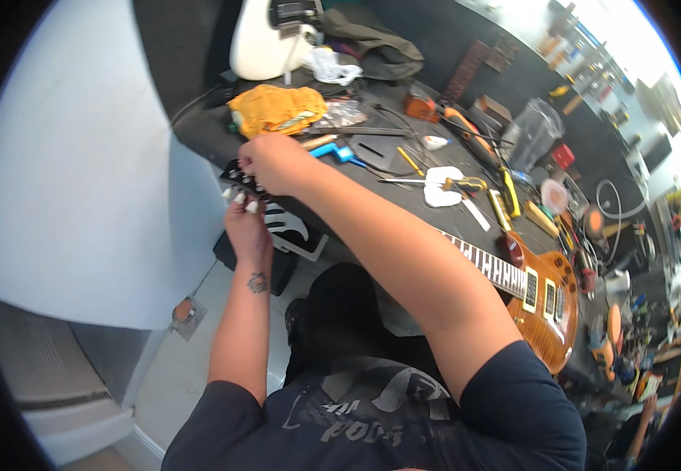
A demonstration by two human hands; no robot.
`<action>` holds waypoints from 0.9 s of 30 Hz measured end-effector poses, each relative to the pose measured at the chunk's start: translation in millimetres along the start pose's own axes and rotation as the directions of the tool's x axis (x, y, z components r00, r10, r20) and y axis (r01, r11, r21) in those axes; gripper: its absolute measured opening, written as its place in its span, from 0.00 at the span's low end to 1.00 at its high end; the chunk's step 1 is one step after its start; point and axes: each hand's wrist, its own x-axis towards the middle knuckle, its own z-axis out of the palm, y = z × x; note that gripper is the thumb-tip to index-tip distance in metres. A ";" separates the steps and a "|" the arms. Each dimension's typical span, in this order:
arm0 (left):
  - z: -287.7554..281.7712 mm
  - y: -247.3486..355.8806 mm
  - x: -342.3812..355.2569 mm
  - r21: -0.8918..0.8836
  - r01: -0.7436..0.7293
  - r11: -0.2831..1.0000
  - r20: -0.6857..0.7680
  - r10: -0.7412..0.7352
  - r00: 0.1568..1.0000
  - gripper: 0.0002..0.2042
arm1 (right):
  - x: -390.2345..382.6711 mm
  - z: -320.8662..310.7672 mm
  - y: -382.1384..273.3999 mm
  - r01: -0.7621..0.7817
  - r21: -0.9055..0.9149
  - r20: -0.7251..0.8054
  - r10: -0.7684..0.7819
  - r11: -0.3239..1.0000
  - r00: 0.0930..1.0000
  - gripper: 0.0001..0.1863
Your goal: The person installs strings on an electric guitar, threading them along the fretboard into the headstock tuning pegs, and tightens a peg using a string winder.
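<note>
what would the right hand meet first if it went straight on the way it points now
Likely the black guitar headstock with white tuner buttons, directly ahead of the right hand; whether they already touch is unclear.

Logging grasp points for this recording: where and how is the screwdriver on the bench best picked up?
Probably by its handle, with the right hand coming from above. The screwdriver lies flat, its thin shaft pointing left; the thicker handle at the right end offers more to grip. The yellow tool to its right would likely make a sideways approach from there awkward.
</note>
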 end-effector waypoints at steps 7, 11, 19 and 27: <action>4.6 10.6 -6.3 0.081 -0.018 0.997 0.064 0.013 0.998 0.10 | -2.8 -16.5 -5.1 0.094 -0.192 0.105 -0.075 0.977 0.992 0.05; 4.0 13.1 -4.1 0.114 0.039 0.993 0.076 -0.048 0.996 0.09 | -6.5 -21.4 -11.1 0.160 -0.326 0.106 -0.132 0.932 0.986 0.06; -10.6 21.6 -0.1 -0.278 0.405 0.871 0.365 -0.294 0.883 0.07 | -23.1 -24.3 -22.2 0.039 -0.359 0.011 -0.037 0.932 0.999 0.10; -27.1 11.8 5.2 -0.306 0.453 0.837 0.456 -0.289 0.842 0.07 | -39.1 -28.3 -10.2 0.068 -0.226 -0.022 -0.075 0.972 0.997 0.08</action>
